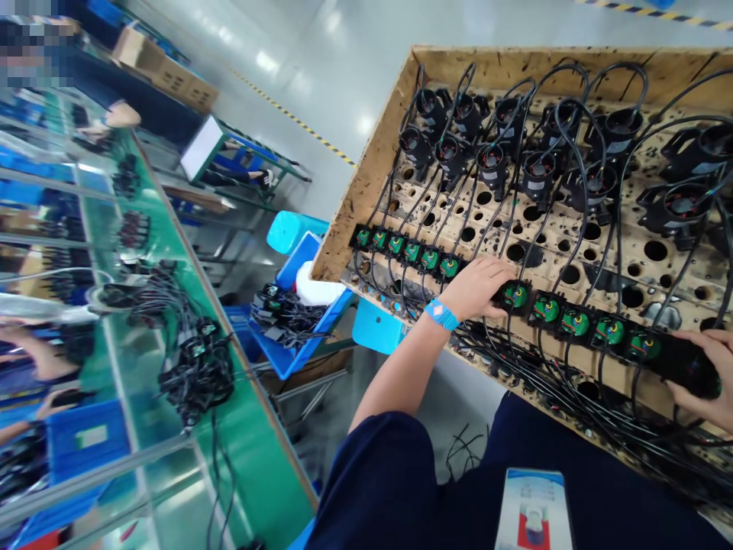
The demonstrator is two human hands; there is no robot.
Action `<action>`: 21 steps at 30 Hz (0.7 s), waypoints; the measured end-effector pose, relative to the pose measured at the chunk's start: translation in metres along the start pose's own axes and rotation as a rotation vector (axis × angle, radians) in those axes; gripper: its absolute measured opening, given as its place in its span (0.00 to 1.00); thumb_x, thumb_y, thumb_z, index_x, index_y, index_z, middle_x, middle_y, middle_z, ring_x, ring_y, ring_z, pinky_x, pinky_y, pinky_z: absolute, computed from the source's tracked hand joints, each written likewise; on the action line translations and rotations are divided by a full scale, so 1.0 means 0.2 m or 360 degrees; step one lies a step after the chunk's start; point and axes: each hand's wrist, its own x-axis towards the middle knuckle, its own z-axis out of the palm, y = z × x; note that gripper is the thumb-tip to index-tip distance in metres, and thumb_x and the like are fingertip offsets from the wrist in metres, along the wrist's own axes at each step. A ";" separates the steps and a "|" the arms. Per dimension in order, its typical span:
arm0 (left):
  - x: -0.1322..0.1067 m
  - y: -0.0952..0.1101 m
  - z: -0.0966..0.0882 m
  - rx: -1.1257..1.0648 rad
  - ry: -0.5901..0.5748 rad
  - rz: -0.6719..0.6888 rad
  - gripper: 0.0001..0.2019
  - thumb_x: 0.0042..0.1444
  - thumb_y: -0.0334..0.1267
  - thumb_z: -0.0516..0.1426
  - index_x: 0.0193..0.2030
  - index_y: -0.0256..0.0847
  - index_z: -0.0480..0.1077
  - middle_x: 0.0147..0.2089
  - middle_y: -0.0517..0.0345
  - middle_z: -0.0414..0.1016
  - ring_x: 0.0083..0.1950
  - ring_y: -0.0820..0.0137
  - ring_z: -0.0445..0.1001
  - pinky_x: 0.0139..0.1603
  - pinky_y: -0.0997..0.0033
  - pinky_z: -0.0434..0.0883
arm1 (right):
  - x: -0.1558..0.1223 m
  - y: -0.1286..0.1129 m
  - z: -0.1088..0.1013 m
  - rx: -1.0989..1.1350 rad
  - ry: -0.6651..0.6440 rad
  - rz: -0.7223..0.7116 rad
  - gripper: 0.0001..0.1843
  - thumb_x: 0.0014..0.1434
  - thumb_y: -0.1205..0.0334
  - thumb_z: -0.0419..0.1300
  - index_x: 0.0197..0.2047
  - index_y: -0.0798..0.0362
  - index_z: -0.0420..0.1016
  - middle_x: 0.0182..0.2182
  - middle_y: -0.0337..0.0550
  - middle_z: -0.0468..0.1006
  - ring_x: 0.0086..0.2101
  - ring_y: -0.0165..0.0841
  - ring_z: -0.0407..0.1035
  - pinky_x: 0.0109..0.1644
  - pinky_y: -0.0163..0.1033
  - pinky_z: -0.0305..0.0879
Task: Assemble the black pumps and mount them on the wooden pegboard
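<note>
A row of small black housings with round green circuit boards (574, 321) runs along the near side of a wooden tray (492, 57). My left hand (478, 286), with a blue wristband, lies over the middle of this row. Its thumb and fingers close around a black housing with a green board (515, 296). At the row's right end, my right hand (710, 374) grips a dark black part (690, 365) between thumb and fingers; its detail is too dark to make out. Black cables (550, 397) run from the housings toward my body.
Several black fan units (491, 162) with looped cables stand in the tray's far half. To the left are a blue bin of cabled parts (337, 325), light-blue stools (375, 325) and a green workbench (269, 466) heaped with cables (198, 374). Other people's arms (123, 114) show at far left.
</note>
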 end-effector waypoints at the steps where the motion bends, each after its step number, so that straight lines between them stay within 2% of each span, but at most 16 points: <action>1: -0.01 0.00 -0.01 0.0003 -0.0029 -0.0013 0.36 0.46 0.49 0.70 0.59 0.35 0.68 0.63 0.44 0.71 0.66 0.56 0.67 0.68 0.55 0.62 | 0.00 -0.01 -0.01 -0.0009 0.0009 -0.0007 0.42 0.53 0.42 0.61 0.69 0.39 0.56 0.44 0.56 0.72 0.45 0.56 0.70 0.46 0.60 0.66; 4: -0.02 0.03 -0.06 0.0016 -0.0089 -0.0060 0.36 0.47 0.47 0.70 0.61 0.37 0.67 0.62 0.45 0.72 0.63 0.58 0.69 0.65 0.57 0.64 | 0.02 -0.04 -0.03 -0.0025 0.0008 -0.0013 0.39 0.54 0.44 0.60 0.66 0.45 0.59 0.45 0.57 0.71 0.45 0.54 0.69 0.48 0.59 0.67; 7: 0.00 0.11 -0.08 0.0044 -0.0008 -0.0115 0.44 0.47 0.60 0.67 0.67 0.41 0.63 0.65 0.42 0.68 0.68 0.51 0.62 0.67 0.50 0.61 | 0.04 -0.08 -0.05 -0.0013 -0.0003 -0.0013 0.34 0.56 0.46 0.60 0.62 0.50 0.63 0.46 0.58 0.70 0.46 0.53 0.69 0.50 0.58 0.67; 9: 0.04 0.18 -0.06 0.0088 0.0077 -0.0050 0.46 0.47 0.68 0.62 0.69 0.47 0.62 0.69 0.41 0.62 0.72 0.47 0.55 0.68 0.44 0.57 | 0.05 -0.09 -0.06 0.0002 -0.0030 -0.0007 0.32 0.56 0.48 0.62 0.61 0.52 0.65 0.47 0.58 0.71 0.46 0.52 0.69 0.51 0.57 0.67; 10: 0.07 0.21 -0.04 0.0108 0.0092 0.0026 0.45 0.48 0.68 0.61 0.69 0.50 0.61 0.70 0.42 0.61 0.73 0.46 0.53 0.69 0.43 0.55 | 0.05 -0.10 -0.07 0.0011 -0.0042 -0.0002 0.31 0.56 0.50 0.62 0.60 0.53 0.65 0.47 0.58 0.71 0.47 0.51 0.69 0.52 0.56 0.67; 13: 0.11 0.25 0.04 0.0115 0.0013 0.0255 0.39 0.54 0.63 0.60 0.69 0.52 0.61 0.69 0.45 0.63 0.71 0.51 0.58 0.68 0.47 0.58 | 0.07 -0.13 -0.07 0.0059 -0.0089 0.0039 0.32 0.56 0.53 0.63 0.62 0.55 0.65 0.48 0.57 0.71 0.48 0.50 0.68 0.54 0.54 0.67; 16: 0.12 0.22 0.08 0.0075 -0.0067 0.0272 0.34 0.58 0.57 0.60 0.69 0.48 0.61 0.66 0.46 0.69 0.65 0.58 0.67 0.63 0.55 0.65 | 0.08 -0.16 -0.05 0.0162 -0.0074 0.0091 0.33 0.54 0.54 0.63 0.62 0.56 0.66 0.50 0.57 0.69 0.49 0.50 0.66 0.55 0.55 0.67; 19: 0.14 0.29 0.07 0.0052 0.0024 0.0207 0.38 0.55 0.63 0.59 0.68 0.47 0.64 0.64 0.45 0.70 0.64 0.54 0.67 0.64 0.50 0.63 | 0.09 -0.18 -0.04 0.0223 -0.0050 0.0145 0.35 0.52 0.54 0.63 0.62 0.56 0.67 0.50 0.57 0.69 0.49 0.51 0.65 0.54 0.58 0.68; 21: 0.21 0.43 0.08 0.0029 0.0152 0.0205 0.44 0.50 0.70 0.57 0.68 0.47 0.63 0.65 0.44 0.69 0.66 0.50 0.64 0.67 0.45 0.59 | 0.09 -0.18 -0.04 0.0236 -0.0070 0.0175 0.35 0.52 0.56 0.63 0.62 0.57 0.67 0.50 0.57 0.69 0.49 0.50 0.64 0.55 0.58 0.68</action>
